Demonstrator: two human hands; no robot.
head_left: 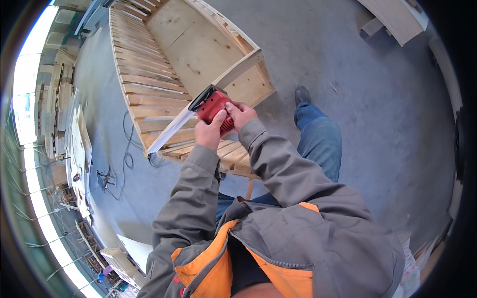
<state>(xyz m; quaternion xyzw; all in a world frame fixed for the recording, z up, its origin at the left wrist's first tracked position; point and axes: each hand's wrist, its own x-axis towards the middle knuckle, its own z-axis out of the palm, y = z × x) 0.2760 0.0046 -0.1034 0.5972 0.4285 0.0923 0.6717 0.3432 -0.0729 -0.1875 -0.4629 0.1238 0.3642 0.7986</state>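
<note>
Both of my hands grip a red power sander (212, 104) with a black base. My left hand (207, 133) is closed on its near left side, thumb on the body. On the right, my right hand (241, 115) wraps round the other side, thumb lying on top. The sander is tilted, its black base touching or very close to the top rail (171, 131) of a wooden slatted frame, which looks pale toward its left end. That frame (237, 68) is a long crib-like box with slatted sides and a knotty board panel inside.
A dark cable (128, 154) lies in loops on the grey floor, left of the frame. Stacked boards (52, 107) and a white sheet (79, 154) line the left side. Another wooden piece (395, 20) stands at the upper right. My leg (319, 136) is beside the frame.
</note>
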